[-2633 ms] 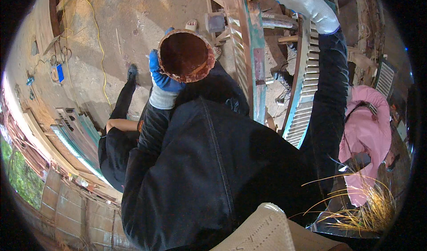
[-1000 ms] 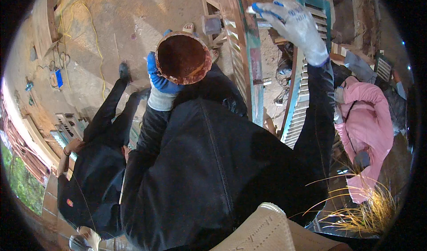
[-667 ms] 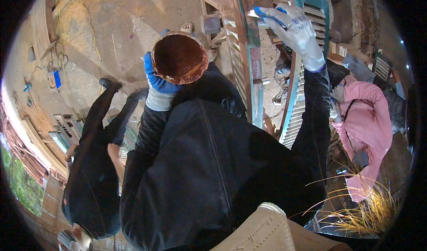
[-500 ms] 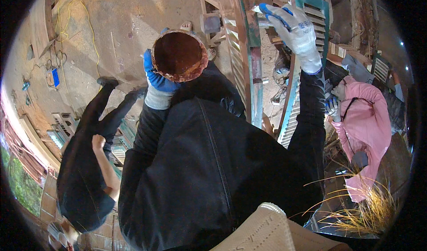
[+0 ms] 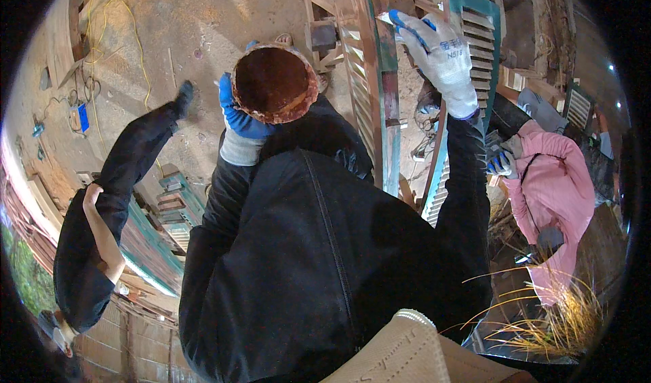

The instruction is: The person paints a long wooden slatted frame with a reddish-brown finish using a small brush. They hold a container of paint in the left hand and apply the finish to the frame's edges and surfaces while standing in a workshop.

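My left hand (image 5: pixel 239 120), in a white glove with a blue palm, grips a round brown container (image 5: pixel 272 84). Its rim is crusted and uneven, and dark brown shows inside. Another such glove covers my right hand (image 5: pixel 442 56), raised at the right of centre. Its fingers are drawn together around something small with a pale tip, too small to name. That tip is close to the reddish-brown and green edge of a louvred wooden shutter (image 5: pixel 375 37); whether it touches, I cannot tell. Behind my right hand stands a second, teal shutter (image 5: pixel 493 44).
A person in dark clothes (image 5: pixel 95 240) walks at the left, near more teal shutters (image 5: pixel 146 240). At the right, a person in a pink top (image 5: pixel 553 173) bends over. A yellow cord (image 5: pixel 144 61) and a blue item (image 5: pixel 84 118) lie on the dirt floor.
My right hand has moved slightly left and down, closer to the shutter's edge. My left hand and the container stay nearly still. The person in dark clothes has stepped further left.
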### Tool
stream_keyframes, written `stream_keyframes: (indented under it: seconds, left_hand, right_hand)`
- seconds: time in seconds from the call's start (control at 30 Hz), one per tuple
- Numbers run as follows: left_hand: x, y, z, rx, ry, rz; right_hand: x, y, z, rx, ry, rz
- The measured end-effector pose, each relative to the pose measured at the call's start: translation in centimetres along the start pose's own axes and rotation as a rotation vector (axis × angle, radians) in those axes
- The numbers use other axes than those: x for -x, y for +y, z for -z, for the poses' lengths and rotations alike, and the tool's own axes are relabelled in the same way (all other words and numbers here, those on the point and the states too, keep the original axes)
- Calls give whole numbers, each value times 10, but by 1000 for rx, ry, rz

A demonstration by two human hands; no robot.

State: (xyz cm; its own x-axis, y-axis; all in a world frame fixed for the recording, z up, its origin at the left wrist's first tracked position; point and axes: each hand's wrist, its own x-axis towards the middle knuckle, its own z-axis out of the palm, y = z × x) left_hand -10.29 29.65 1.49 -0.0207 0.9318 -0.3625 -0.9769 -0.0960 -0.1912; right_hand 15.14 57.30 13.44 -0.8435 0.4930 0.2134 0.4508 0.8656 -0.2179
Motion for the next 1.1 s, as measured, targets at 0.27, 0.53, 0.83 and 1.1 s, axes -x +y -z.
stream_keyframes:
  seconds: [0.27, 0.53, 0.83, 1.1]
  left_hand:
    - [1, -8, -11, 7, -130, -4]
    - [1, -10, -15, -225, 180, -93]
    - [-8, -14, -21, -576, 158, -174]
    - [-9, -8, -24, -277, -89, -86]
  right_hand:
    - [1, 7, 8, -66, 93, 37]
    - [7, -1, 18, 107, -10, 32]
    - [-1, -4, 11, 240, 0, -1]
    - [2, -4, 30, 9, -17, 27]
